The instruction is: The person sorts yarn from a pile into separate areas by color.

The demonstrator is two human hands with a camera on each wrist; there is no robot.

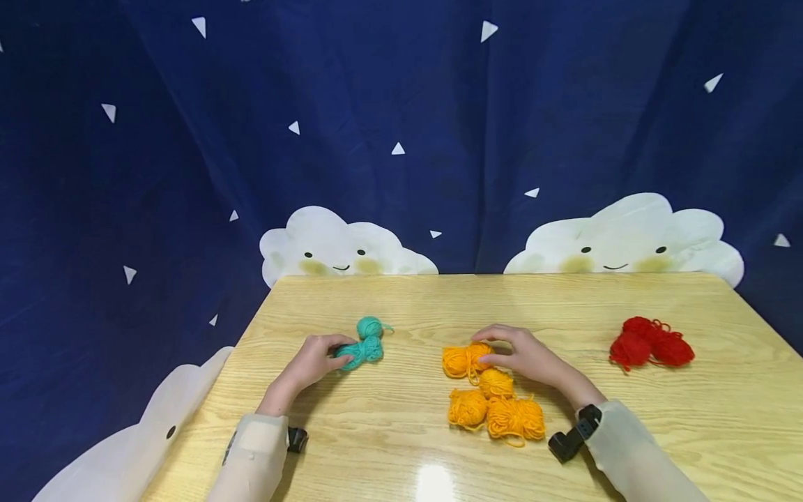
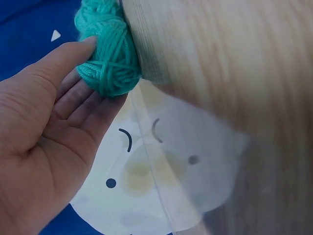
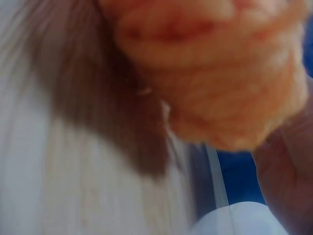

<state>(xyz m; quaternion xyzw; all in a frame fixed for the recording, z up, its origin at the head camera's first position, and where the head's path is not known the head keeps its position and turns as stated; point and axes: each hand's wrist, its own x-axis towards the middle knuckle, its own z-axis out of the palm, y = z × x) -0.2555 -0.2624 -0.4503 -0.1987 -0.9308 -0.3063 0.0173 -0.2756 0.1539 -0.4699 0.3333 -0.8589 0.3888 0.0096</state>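
Note:
My left hand (image 1: 316, 361) holds a small teal yarn skein (image 1: 353, 355) by its left end. In the left wrist view the thumb lies on this teal skein (image 2: 110, 54), with the other fingers behind it. Touching its far side are more teal yarn, including a round ball (image 1: 369, 328) with a loose tail. To the right, my right hand (image 1: 521, 354) pinches the right end of an orange yarn skein (image 1: 461, 362) between thumb and fingers. Blurred orange yarn (image 3: 210, 83) fills much of the right wrist view and hides most of that hand.
Nearer me lie more orange skeins (image 1: 516, 418), grouped close together. A cluster of red yarn (image 1: 652, 343) sits on the right of the wooden table (image 1: 389, 432). Behind the table's far edge hangs a dark blue curtain (image 1: 376, 84) with white clouds.

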